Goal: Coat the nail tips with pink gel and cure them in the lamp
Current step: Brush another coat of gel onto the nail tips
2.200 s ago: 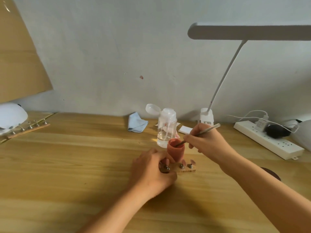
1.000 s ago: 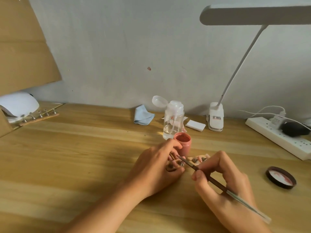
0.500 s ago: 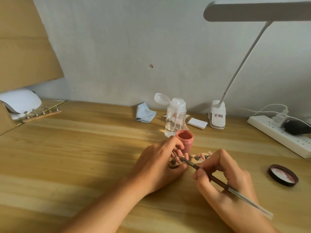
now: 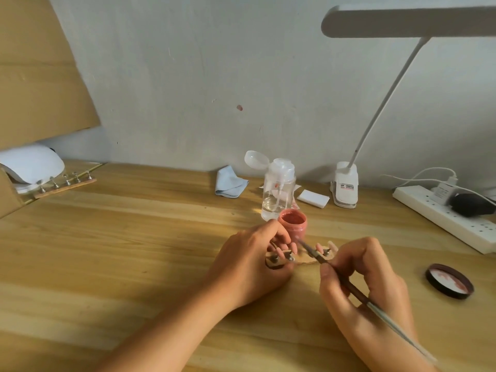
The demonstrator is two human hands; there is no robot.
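Note:
A small wooden holder with several pink nail tips on metal posts lies on the desk in front of an open jar of pink gel. My left hand grips the holder's left end, its fingers curled over it. My right hand pinches a thin brush; the brush tip sits at a nail tip near the middle of the holder, just below the jar. A white curing lamp stands at the far left with a second nail-tip holder in front of it.
A clear pump bottle stands behind the jar, with a blue cloth and a white pad beside it. The jar's black lid lies at the right. A desk lamp's base and a power strip line the back right.
My right hand took the brush out of the gel jar, came down to the near side of the holder and now has the brush tip on a nail tip. My left hand stays on the holder.

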